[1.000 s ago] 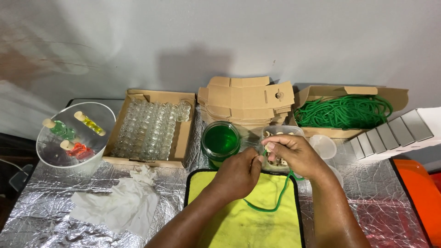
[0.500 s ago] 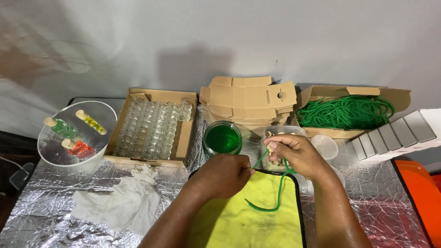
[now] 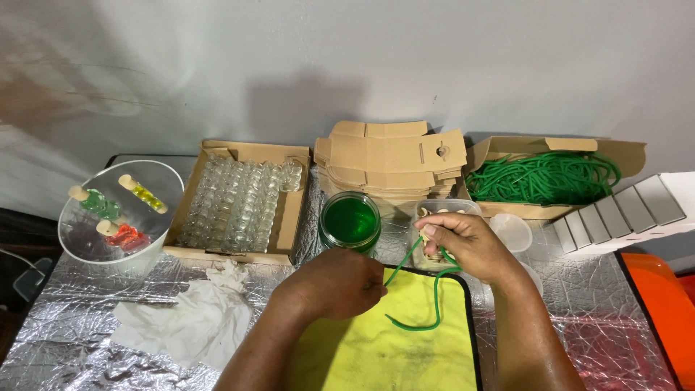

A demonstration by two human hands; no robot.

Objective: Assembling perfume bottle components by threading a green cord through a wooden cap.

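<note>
On a foil-covered bench (image 3: 65, 340), the right hand (image 3: 467, 242) pinches one end of a thin green cord (image 3: 427, 293) above a small clear tub (image 3: 441, 217); the left hand (image 3: 333, 282) closes its fingers on the cord's other stretch over a yellow mat (image 3: 391, 347). A jar (image 3: 350, 221) holds green liquid. Cardboard boxes hold glass vials (image 3: 235, 206) and coiled green cord (image 3: 543, 177); a bowl (image 3: 116, 210) holds corked tubes.

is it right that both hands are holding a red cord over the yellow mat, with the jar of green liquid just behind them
Not quite: the cord is green, not red, as the head view shows. The left hand and right hand do hold it over the yellow mat, with the jar of green liquid just behind.
</note>
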